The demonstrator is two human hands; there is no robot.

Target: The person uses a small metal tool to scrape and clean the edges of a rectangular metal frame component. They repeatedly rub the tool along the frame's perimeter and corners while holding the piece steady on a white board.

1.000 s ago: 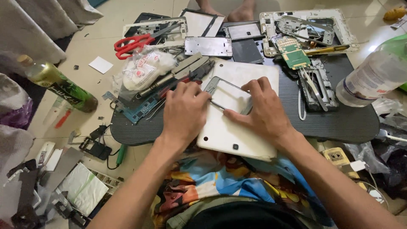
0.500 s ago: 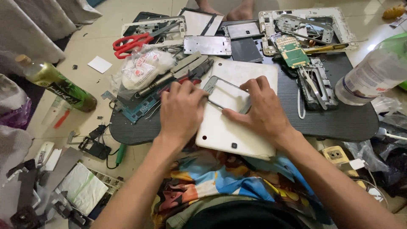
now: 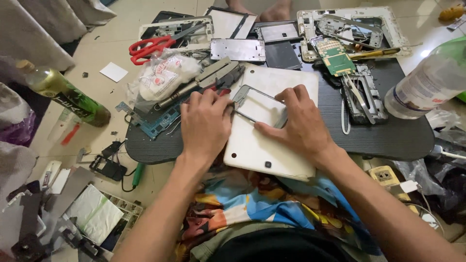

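Center frame: left hand and right hand pinching thin glassy phone frame flat on smooth white tablet back. Dark ribbed tray beneath. Red scissors upper left, plastic bottle right.

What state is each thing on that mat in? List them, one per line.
Left hand: flat, pressing on the phone frame's edge.
Right hand: fingertips pinching the frame's right side.
Phone frame: lying on the tablet, held by both hands.
White tablet: face down on the black mat.
Red scissors: lying flat, untouched.
Green circuit board: bare, out of its casing.
Plastic bottle: lying tilted.
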